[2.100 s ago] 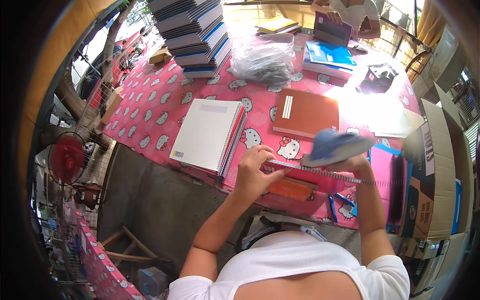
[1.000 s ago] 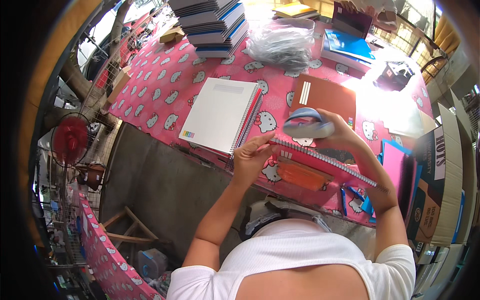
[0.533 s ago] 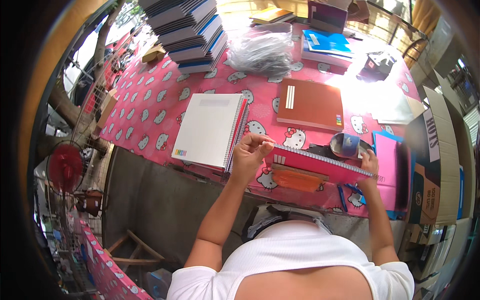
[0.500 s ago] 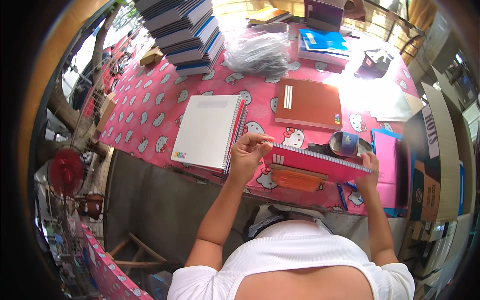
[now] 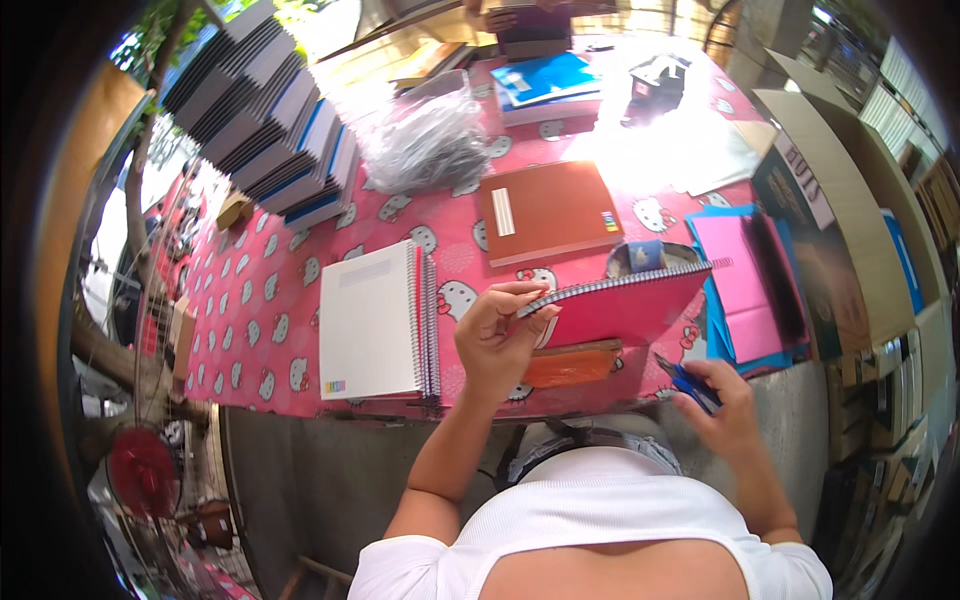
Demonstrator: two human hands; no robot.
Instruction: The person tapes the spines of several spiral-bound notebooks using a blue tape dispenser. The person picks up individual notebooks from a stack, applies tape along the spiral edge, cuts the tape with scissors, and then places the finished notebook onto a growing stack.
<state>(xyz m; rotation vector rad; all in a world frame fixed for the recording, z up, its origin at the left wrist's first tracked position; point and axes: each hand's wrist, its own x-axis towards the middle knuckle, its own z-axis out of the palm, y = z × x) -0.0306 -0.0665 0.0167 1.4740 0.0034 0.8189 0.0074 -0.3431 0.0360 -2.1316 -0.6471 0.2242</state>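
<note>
Between its thumb and fingers, my left hand point(image 5: 503, 335) pinches the left end of a pink spiral notebook point(image 5: 625, 312). The notebook stands tilted on edge with its coil up, and a loose bit of coil sticks out past the far right end. My right hand point(image 5: 728, 408) is closed on a small pair of blue-handled pliers point(image 5: 695, 388), jaws toward the notebook and apart from it. An orange-wrapped block point(image 5: 572, 366) lies on the table just under the notebook's near side. Behind the coil sits a blue and grey roll point(image 5: 640, 257), partly hidden.
A stack of white-covered spiral notebooks point(image 5: 370, 320) lies left, a brown book point(image 5: 552, 212) beyond. Pink and blue covers point(image 5: 735, 285) and an open cardboard box point(image 5: 810, 200) stand right. Farther back are a tall book stack point(image 5: 270, 130), plastic bags point(image 5: 425, 140) and another person's hands point(image 5: 500, 18).
My right hand has let go of the notebook's right end and picked up the blue pliers from the table. My left hand keeps its pinch on the notebook. The view has shifted.
</note>
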